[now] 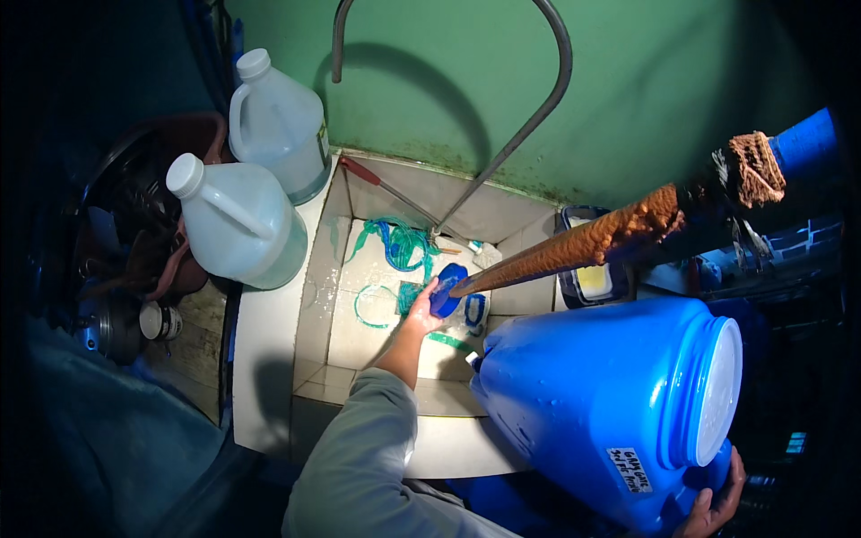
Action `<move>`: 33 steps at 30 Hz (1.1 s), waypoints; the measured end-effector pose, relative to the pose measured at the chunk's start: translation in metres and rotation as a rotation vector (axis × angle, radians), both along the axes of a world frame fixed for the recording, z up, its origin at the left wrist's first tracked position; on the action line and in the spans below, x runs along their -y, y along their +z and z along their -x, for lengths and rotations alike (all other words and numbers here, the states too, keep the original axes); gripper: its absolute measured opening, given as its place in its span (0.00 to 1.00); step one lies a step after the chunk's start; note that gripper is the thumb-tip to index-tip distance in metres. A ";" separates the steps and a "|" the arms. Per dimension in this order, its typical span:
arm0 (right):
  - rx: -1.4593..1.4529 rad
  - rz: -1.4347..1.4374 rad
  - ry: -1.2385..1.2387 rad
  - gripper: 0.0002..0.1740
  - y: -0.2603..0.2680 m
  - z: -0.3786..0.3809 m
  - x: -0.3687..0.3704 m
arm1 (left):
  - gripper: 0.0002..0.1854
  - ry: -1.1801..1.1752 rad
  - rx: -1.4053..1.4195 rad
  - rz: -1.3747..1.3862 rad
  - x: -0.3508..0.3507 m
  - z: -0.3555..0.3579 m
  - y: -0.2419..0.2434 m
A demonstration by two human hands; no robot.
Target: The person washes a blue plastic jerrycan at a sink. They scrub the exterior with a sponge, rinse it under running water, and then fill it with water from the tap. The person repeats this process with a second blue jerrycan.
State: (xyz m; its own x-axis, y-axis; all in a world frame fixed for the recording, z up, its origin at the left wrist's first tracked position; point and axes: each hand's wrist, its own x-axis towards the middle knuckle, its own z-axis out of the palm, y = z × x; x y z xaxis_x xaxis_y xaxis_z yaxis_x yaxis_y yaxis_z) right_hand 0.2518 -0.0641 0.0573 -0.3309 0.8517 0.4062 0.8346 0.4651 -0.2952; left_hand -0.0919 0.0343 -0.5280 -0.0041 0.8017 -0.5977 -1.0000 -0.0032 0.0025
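Note:
My left hand (425, 311), at the end of a grey sleeve, holds a round blue plastic cap (448, 286) above the wet floor of a tiled basin (377, 346). The lower end of a rust-crusted pipe (592, 235) overlaps the cap in view; whether they touch I cannot tell. To the right, a large blue plastic drum (572, 383) lies tilted over the basin's edge, a small white-tipped spout (473, 359) pointing inward. My right hand (716, 494) grips the drum by a blue part beside its wide pale lid (720, 391); some fingers are hidden.
Two translucent jugs (239, 228) stand on the white ledge (259, 356) at left. Green netting and straps (400, 245) lie in the basin beside a red-handled tool (360, 171). A curved grey pipe (531, 121) rises from it. A dark tray (592, 279) sits behind the drum.

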 end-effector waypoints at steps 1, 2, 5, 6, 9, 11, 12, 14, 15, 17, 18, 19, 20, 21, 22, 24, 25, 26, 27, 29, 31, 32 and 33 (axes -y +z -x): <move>-0.008 -0.005 0.004 0.35 0.000 -0.001 0.000 | 0.24 -0.048 -0.068 -0.039 0.009 0.002 0.003; -0.015 -0.010 0.006 0.35 0.001 -0.002 0.001 | 0.25 -0.092 -0.071 -0.133 0.016 0.010 0.005; 0.027 -0.018 -0.014 0.36 0.000 -0.006 0.002 | 0.25 -0.266 -0.437 -0.037 0.023 0.013 0.023; 0.036 -0.017 0.001 0.37 -0.001 -0.007 0.002 | 0.26 -0.434 -0.914 -0.064 0.017 0.008 0.032; -0.022 0.032 -0.186 0.41 -0.008 -0.011 0.003 | 0.24 -0.344 -1.899 0.289 0.009 -0.018 0.064; -0.073 0.020 -0.144 0.39 -0.012 -0.013 0.003 | 0.22 -0.561 -2.271 0.202 0.013 -0.021 0.080; 0.007 -0.019 -0.108 0.40 -0.014 -0.014 0.002 | 0.20 -0.508 -2.339 -0.027 0.021 -0.017 0.086; 0.073 -0.055 -0.060 0.42 -0.014 -0.015 0.001 | 0.17 -0.563 -2.410 -0.172 0.045 -0.003 0.093; 0.057 -0.053 -0.054 0.43 -0.013 -0.014 -0.001 | 0.17 -0.431 -2.379 -0.248 0.060 0.008 0.095; 0.090 -0.045 -0.023 0.42 -0.008 -0.012 -0.005 | 0.21 -0.398 -2.400 -0.161 0.090 0.036 0.106; 0.084 -0.054 0.021 0.42 -0.005 -0.011 -0.006 | 0.23 -0.348 -2.350 -0.077 0.103 0.052 0.115; 0.103 -0.121 0.063 0.40 -0.002 -0.010 -0.008 | 0.24 -0.276 -2.126 -0.066 0.115 0.069 0.129; 0.095 -0.121 0.069 0.39 0.000 -0.009 -0.009 | 0.26 -0.261 -1.884 0.074 0.124 0.083 0.146; 0.064 -0.159 0.097 0.38 0.002 -0.008 -0.010 | 0.27 -0.261 -1.884 0.140 0.129 0.104 0.169; 0.073 -0.197 0.108 0.38 0.003 -0.008 -0.011 | 0.28 -0.266 -1.687 0.094 0.130 0.123 0.196; 0.070 -0.242 0.121 0.39 0.002 -0.008 -0.012 | 0.29 -0.240 -1.424 0.049 0.133 0.147 0.259; 0.055 -0.251 0.122 0.38 0.000 -0.009 -0.011 | 0.28 -0.175 -1.354 0.063 0.130 0.150 0.292; 0.055 -0.242 0.124 0.38 -0.001 -0.010 -0.011 | 0.29 -0.147 -1.392 -0.103 0.125 0.148 0.326; 0.038 -0.259 0.128 0.38 -0.002 -0.012 -0.010 | 0.29 -0.178 -1.406 -0.250 0.118 0.142 0.362; 0.037 -0.250 0.117 0.37 -0.004 -0.014 -0.008 | 0.22 -0.285 -1.236 -0.346 0.100 0.118 0.432; 0.008 -0.249 0.124 0.35 -0.004 -0.014 -0.005 | 0.22 -0.392 -1.247 -0.484 0.072 0.080 0.489; 0.014 -0.268 0.121 0.35 -0.004 -0.014 -0.004 | 0.22 -0.378 -1.296 -0.467 0.056 0.057 0.508; 0.009 -0.295 0.116 0.34 -0.004 -0.014 -0.003 | 0.22 -0.355 -1.322 -0.575 0.044 0.035 0.524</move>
State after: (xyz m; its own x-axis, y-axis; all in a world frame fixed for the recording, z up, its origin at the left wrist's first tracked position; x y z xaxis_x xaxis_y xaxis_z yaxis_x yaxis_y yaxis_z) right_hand 0.2659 -0.0611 0.0535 -0.4232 0.6543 0.6267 0.7731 0.6215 -0.1268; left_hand -0.1273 -0.0094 -0.0045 -0.0370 0.9965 0.0745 -0.2232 -0.0809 0.9714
